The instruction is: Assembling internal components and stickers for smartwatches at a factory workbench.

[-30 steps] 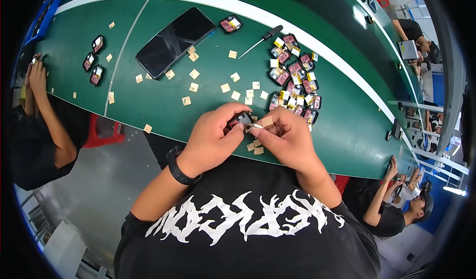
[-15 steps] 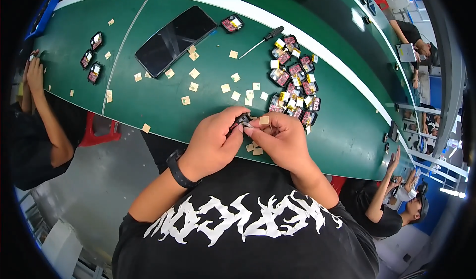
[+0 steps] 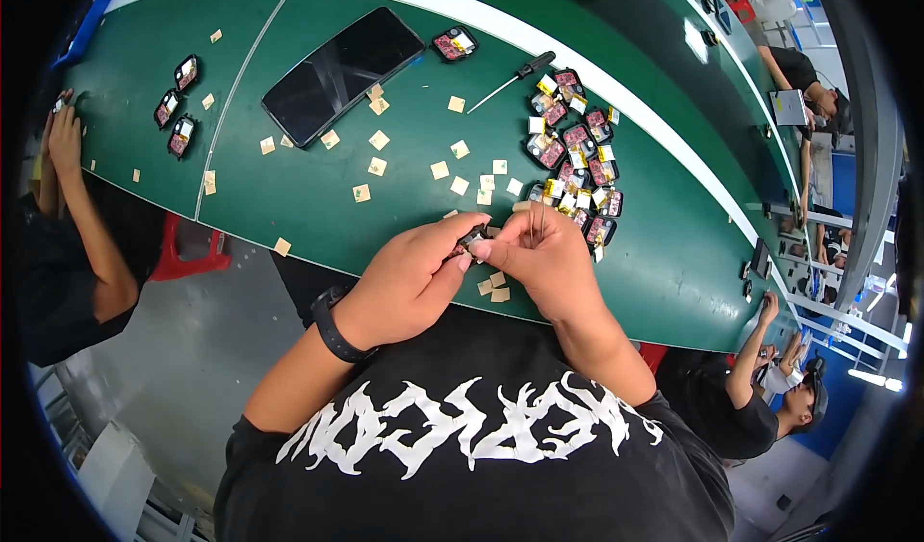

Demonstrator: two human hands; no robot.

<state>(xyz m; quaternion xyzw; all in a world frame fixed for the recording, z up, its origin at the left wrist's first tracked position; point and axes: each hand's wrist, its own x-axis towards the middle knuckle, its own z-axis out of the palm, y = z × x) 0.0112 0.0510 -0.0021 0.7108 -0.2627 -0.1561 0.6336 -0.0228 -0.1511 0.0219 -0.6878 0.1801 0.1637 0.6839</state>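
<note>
My left hand [image 3: 409, 277] is closed around a small black device casing [image 3: 472, 238], held just above the table's near edge. Thumb and fingertips of my right hand [image 3: 549, 263] meet at the casing's right side. A slim metal tool, seemingly tweezers [image 3: 537, 222], sticks up from between my right fingers. The fingers hide much of the casing, so its inside barely shows. Small tan paper squares [image 3: 499, 295] lie under my hands. Just beyond my right hand are several open black casings [image 3: 577, 140] with reddish boards and white-and-yellow parts, heaped together.
On the green table [image 3: 318, 186] lie a black phone [image 3: 344, 75], a screwdriver [image 3: 512, 81] and a lone casing [image 3: 454, 43]. Tan squares [image 3: 378, 140] are scattered about. Several casings [image 3: 181, 136] sit at left, near another person's hands [image 3: 64, 138]. A red stool [image 3: 190, 251] stands below.
My right fingers have closed in on the casing, and the tool now stands more upright. The tan square at my right fingertips no longer shows plainly. My left hand keeps hold of the casing.
</note>
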